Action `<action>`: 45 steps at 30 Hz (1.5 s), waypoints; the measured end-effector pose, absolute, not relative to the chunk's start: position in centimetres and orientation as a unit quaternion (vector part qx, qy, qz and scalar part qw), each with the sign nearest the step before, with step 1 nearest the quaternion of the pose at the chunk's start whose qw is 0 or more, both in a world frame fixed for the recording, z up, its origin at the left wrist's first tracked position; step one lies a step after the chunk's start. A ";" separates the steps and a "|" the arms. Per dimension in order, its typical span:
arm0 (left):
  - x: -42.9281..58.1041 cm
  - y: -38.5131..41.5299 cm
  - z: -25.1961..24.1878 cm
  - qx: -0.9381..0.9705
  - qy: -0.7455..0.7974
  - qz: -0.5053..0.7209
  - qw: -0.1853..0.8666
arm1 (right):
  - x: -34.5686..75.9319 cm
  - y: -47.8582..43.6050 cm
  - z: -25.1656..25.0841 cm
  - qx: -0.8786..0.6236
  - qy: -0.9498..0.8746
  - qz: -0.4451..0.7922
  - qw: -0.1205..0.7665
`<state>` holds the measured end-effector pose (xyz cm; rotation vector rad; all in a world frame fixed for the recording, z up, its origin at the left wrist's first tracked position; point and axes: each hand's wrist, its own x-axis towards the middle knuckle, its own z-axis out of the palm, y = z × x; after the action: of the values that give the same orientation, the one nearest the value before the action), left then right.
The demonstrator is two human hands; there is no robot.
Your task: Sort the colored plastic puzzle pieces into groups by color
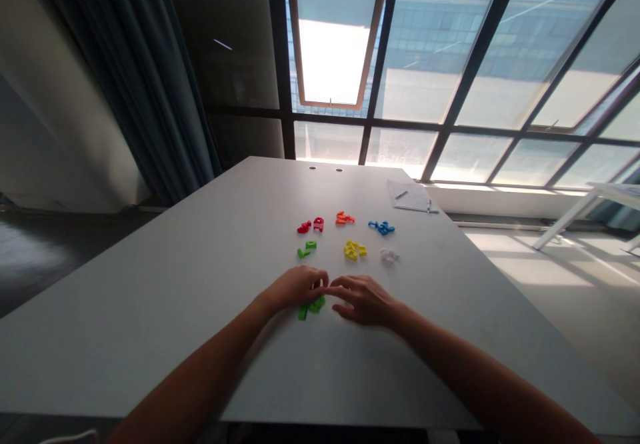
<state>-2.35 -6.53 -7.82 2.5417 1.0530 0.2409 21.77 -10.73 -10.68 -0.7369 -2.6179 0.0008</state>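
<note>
My left hand (299,285) is bent over a small heap of green plastic pieces (314,305) near the front of the white table. Its fingers are curled together, and whatever they hold is hidden. From the right, my right hand (364,299) reaches across with its fingers apart, its fingertips close to or touching the left fingers. No object shows in it. Just beyond the left hand lie more green pieces (307,249). Yellow pieces (354,251) and pale white pieces (389,255) lie past the right hand.
Red pieces (311,225), orange pieces (344,218) and blue pieces (383,227) form a farther row on the white table (200,311). A paper sheet (411,194) with pen-like items lies at the far right. Windows and a dark curtain (135,64) stand behind.
</note>
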 end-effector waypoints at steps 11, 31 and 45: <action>-3.0 -6.4 -6.8 0.894 0.371 0.164 0.189 | 20.8 -10.5 -11.3 -0.311 -0.906 0.098 0.269; -1.9 -7.0 -7.4 0.878 0.345 0.276 0.184 | 21.5 -9.8 -12.0 -0.389 -0.789 0.163 0.447; -2.3 -6.6 -7.0 0.839 0.445 0.304 0.077 | 22.0 -9.3 -12.3 -0.404 -0.789 0.132 0.444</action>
<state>-2.32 -6.62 -7.01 2.5130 1.3340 0.9098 22.01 -9.28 -12.33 -1.0008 -1.9563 0.3261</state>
